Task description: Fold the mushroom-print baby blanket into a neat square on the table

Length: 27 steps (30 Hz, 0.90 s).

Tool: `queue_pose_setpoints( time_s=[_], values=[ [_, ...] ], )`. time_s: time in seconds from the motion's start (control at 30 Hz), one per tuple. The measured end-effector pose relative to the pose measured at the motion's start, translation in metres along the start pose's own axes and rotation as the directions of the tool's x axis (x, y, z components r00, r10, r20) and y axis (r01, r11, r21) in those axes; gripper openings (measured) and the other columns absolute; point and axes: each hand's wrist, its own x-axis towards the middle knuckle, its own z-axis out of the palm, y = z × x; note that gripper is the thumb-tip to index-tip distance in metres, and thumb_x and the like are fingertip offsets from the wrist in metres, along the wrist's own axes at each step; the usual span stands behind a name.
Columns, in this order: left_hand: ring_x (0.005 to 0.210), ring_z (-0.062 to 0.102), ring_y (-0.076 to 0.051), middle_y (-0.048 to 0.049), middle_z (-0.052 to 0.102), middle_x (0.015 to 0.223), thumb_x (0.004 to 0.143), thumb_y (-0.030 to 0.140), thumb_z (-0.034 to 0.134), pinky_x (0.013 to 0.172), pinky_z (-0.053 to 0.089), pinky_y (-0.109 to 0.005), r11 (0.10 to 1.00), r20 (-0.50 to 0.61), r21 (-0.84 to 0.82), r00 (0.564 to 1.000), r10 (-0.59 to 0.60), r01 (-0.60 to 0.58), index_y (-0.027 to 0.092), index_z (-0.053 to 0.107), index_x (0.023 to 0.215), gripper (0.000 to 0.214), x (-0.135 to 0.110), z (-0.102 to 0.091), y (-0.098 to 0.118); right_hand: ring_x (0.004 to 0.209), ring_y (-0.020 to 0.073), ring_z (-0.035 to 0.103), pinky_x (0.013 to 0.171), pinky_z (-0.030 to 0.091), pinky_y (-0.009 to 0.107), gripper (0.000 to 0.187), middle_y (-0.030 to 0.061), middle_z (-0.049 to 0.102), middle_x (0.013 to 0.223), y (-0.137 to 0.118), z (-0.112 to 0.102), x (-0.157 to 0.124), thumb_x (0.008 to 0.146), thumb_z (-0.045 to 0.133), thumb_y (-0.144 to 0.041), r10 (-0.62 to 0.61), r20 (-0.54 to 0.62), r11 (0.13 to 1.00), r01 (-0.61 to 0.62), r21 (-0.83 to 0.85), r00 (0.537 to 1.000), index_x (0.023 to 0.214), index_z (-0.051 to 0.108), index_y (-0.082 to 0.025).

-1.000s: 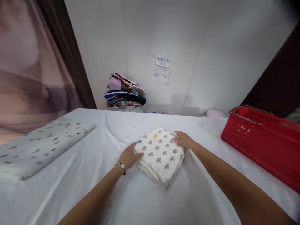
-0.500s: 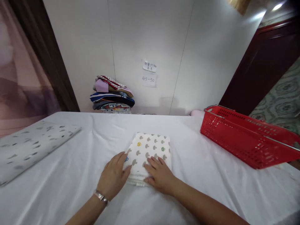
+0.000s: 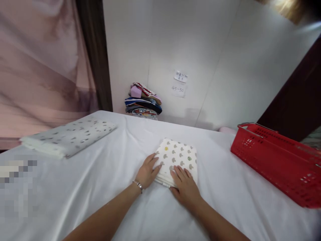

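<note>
A folded white cloth (image 3: 179,154) with grey mushroom prints, one yellow and one green, lies flat in several layers on the white-covered table. My left hand (image 3: 147,170) rests at its left edge, fingers stretched onto the fabric; a silver bracelet is on that wrist. On the cloth's near right part lies my right hand (image 3: 185,183), palm down, fingers spread a little. Neither hand grips the cloth. Some of the print is hidden under my fingers.
Another folded white cloth (image 3: 72,135) with grey spots lies at the table's left. A red perforated basket (image 3: 273,164) stands on the right. Behind the table (image 3: 100,201) is a stack of folded fabrics (image 3: 144,102), with handwritten paper notes (image 3: 179,88) on the wall.
The view has swung left, so everything appears further right and more of the spotted cloth shows. Both hands remain on the mushroom-print cloth.
</note>
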Motion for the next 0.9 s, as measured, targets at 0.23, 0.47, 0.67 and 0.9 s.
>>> queue_pose_setpoints(
  time_s=[0.23,0.47,0.67,0.9],
  values=[
    [0.101,0.058,-0.022,-0.0103,0.06,0.114,0.079,0.047,0.046,0.09,0.043,-0.034,0.865,0.234,-0.11,0.859,-0.456,0.489,0.016,0.035,0.13,0.061,0.005,-0.014,0.007,0.13,0.0252,0.023,0.105,0.022,0.046,0.053,0.0077,0.031,0.141,0.002,0.009,-0.003,0.081,0.044,-0.028,-0.02,-0.012,0.996,0.019,-0.082,1.0,0.133,0.037,-0.018],
    [0.092,0.06,-0.021,-0.0108,0.061,0.108,0.073,0.05,0.053,0.076,0.047,-0.029,0.647,0.37,-0.403,0.762,-0.531,0.647,0.015,0.038,0.126,0.066,0.008,-0.009,0.001,0.131,0.024,0.022,0.105,0.021,0.044,0.051,0.0079,0.03,0.142,0.005,0.013,-0.005,0.084,0.041,-0.032,-0.004,0.018,0.996,0.006,-0.086,1.0,0.133,0.038,-0.017],
    [0.083,0.06,-0.017,-0.007,0.062,0.098,0.071,0.033,0.056,0.071,0.047,-0.026,0.651,0.344,-0.409,0.768,-0.54,0.64,0.017,0.038,0.125,0.059,0.006,-0.006,-0.002,0.132,0.0231,0.02,0.107,0.018,0.044,0.054,0.0051,0.028,0.143,-0.002,0.0,0.007,0.084,0.04,-0.045,0.124,0.142,0.983,-0.141,0.121,0.982,0.133,0.039,-0.021],
    [0.07,0.06,-0.016,-0.0067,0.062,0.097,0.07,0.031,0.055,0.061,0.047,-0.025,0.647,0.376,-0.404,0.762,-0.527,0.647,0.019,0.033,0.129,0.064,0.005,-0.009,-0.002,0.135,0.0198,0.008,0.108,0.016,0.041,0.062,0.0022,0.013,0.147,-0.033,-0.012,0.055,0.087,0.035,-0.05,0.058,0.168,0.937,-0.112,0.331,0.984,0.141,0.019,-0.024]
  ],
)
